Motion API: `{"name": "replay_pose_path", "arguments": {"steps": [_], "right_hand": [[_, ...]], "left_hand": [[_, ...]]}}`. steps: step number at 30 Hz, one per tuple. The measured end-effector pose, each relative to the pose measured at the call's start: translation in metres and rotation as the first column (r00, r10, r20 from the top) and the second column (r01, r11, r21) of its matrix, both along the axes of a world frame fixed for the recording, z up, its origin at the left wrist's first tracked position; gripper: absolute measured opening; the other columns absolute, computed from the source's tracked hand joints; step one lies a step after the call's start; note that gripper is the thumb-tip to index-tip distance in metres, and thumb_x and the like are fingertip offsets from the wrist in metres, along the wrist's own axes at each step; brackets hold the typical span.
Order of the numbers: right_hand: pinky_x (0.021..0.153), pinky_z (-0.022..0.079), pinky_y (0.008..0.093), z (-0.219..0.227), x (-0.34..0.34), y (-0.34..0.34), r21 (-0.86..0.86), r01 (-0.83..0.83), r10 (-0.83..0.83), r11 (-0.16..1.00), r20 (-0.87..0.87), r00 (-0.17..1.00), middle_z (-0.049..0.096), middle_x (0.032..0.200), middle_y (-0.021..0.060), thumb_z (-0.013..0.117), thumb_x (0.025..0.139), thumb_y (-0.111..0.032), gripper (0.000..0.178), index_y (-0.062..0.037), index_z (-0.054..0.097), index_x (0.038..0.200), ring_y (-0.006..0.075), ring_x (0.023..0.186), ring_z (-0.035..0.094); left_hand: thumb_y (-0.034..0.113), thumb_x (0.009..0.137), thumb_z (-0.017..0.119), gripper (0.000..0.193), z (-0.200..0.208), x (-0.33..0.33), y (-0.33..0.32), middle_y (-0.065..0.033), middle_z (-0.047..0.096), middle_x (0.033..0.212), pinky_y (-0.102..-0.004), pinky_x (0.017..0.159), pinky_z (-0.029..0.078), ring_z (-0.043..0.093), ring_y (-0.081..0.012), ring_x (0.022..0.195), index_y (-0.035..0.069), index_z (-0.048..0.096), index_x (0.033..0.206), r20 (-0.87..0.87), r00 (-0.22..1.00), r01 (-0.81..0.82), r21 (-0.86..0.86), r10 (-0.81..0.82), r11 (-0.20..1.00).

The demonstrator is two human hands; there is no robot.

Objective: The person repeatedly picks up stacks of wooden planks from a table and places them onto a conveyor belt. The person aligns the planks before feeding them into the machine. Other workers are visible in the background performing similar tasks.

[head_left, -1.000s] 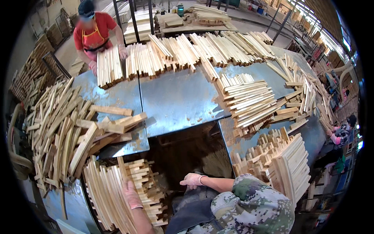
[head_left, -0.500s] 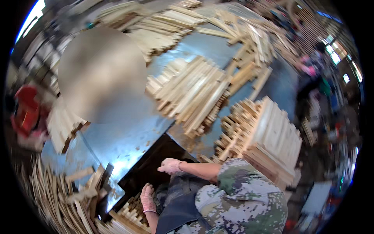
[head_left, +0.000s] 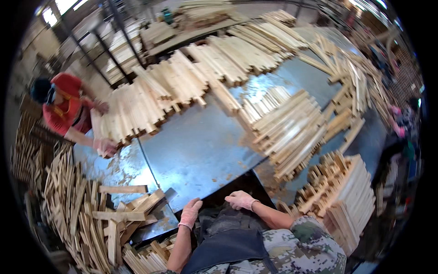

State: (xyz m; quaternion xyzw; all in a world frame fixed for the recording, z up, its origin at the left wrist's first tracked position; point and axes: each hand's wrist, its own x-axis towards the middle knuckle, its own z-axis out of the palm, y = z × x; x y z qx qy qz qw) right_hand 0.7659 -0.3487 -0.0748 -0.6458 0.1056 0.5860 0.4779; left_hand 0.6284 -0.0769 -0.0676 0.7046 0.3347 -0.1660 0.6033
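My left hand (head_left: 190,212), in a pale knitted glove, is raised beside the metal table (head_left: 191,150) at its near edge. Its fingers are stretched out and nothing shows in them. My right hand (head_left: 242,201), gloved alike, hovers over the dark gap (head_left: 228,189) in the table's edge, in front of my dark apron (head_left: 232,249). Its fingers bend loosely toward the left, with nothing visible in them. Nearest the right arm is a squared stack of wooden strips (head_left: 342,196). Further off on the table lies a fanned pile of wooden strips (head_left: 292,132).
A co-worker in a red shirt (head_left: 68,100) has hands on a row of boards (head_left: 132,109) at the far left. Loose wood offcuts (head_left: 86,219) heap at the near left. Jumbled strips (head_left: 349,96) lie at the right; another person (head_left: 401,123) is beyond.
The view has swung left and steadied, bringing the co-worker and the row of boards into sight. My left hand has risen toward the table edge; both hands remain without anything visible in them.
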Motion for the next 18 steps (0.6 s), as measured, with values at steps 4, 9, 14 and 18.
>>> {"name": "replay_pose_path", "arguments": {"steps": [4,9,14,18], "right_hand": [[0.055,0.045,0.0288,0.015,0.057,0.022,0.075,0.077,-0.062,0.994,-0.187,0.980,0.061,0.083,0.0002,0.066,0.108,-0.031,0.032,-0.0017,0.065,0.120,0.0105,0.063,0.055],[0.112,0.048,0.0430,0.075,0.193,0.065,-0.359,-0.276,0.446,0.892,0.593,0.671,0.068,0.139,0.0238,0.073,0.095,-0.047,0.078,-0.0022,0.052,0.155,0.0381,0.131,0.063],[0.126,0.035,0.0459,0.050,0.371,0.092,-0.626,0.014,0.585,0.780,0.737,0.340,0.042,0.165,0.0240,0.075,0.093,-0.046,0.105,-0.0040,0.018,0.170,0.0402,0.150,0.042],[0.123,0.037,0.0511,0.009,0.469,0.099,-0.788,-0.001,0.736,0.616,0.575,0.357,0.041,0.162,0.0253,0.077,0.092,-0.046,0.108,-0.0056,0.015,0.171,0.0385,0.150,0.041]], "left_hand": [[0.041,0.102,0.068,0.059,0.026,0.036,0.012,-0.0194,0.068,0.144,-0.0382,0.115,0.045,0.062,-0.0311,0.135,-0.001,0.064,0.144,-0.069,0.997,0.031,-0.053,-0.035,0.998],[0.043,0.103,0.067,0.061,-0.003,0.057,0.026,-0.0203,0.067,0.145,-0.0393,0.117,0.044,0.060,-0.0317,0.138,-0.001,0.064,0.145,-0.070,0.997,0.008,-0.058,-0.012,0.998],[0.048,0.102,0.066,0.063,-0.023,0.101,0.051,-0.0233,0.068,0.143,-0.0417,0.116,0.044,0.061,-0.0360,0.137,0.001,0.066,0.142,-0.148,0.989,-0.010,0.012,0.012,1.000],[0.051,0.102,0.065,0.063,0.004,0.196,0.085,-0.0262,0.070,0.137,-0.0419,0.115,0.046,0.061,-0.0394,0.135,0.003,0.067,0.142,-0.137,0.989,0.070,0.118,-0.054,0.991]]}}
